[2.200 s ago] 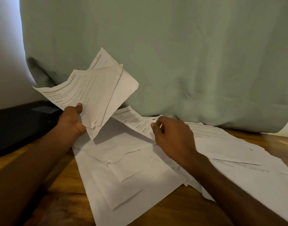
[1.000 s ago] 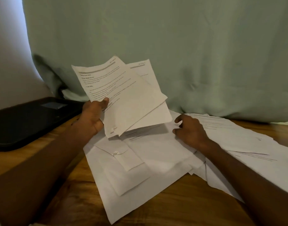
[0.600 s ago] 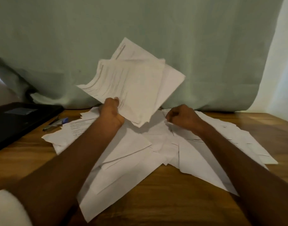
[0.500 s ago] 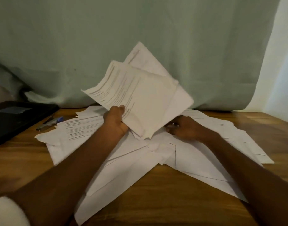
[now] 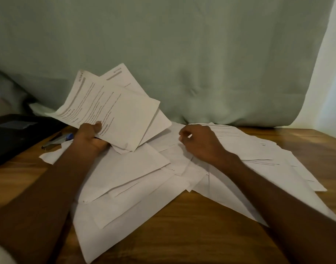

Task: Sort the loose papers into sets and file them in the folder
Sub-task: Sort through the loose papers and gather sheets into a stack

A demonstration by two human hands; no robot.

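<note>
My left hand [image 5: 91, 137] grips a small sheaf of printed sheets [image 5: 115, 111] by its lower edge, thumb on top, and holds it tilted above the table. Loose white papers [image 5: 136, 180] lie spread in an overlapping pile across the wooden table [image 5: 182, 235]. My right hand [image 5: 199, 143] rests on the middle of that pile with its fingers curled, and a sliver of paper shows between the fingertips. A flat black folder-like case [image 5: 14, 134] lies at the far left.
A blue-capped pen [image 5: 58, 140] lies between the black case and the papers. A pale green curtain [image 5: 182, 54] hangs right behind the table. Bare wood shows at the front edge and at the right.
The view swung right, then steadied. My left hand lowered the sheaf and turned it more upright to the left. My right hand stayed on the pile, fingers curling at a sheet.
</note>
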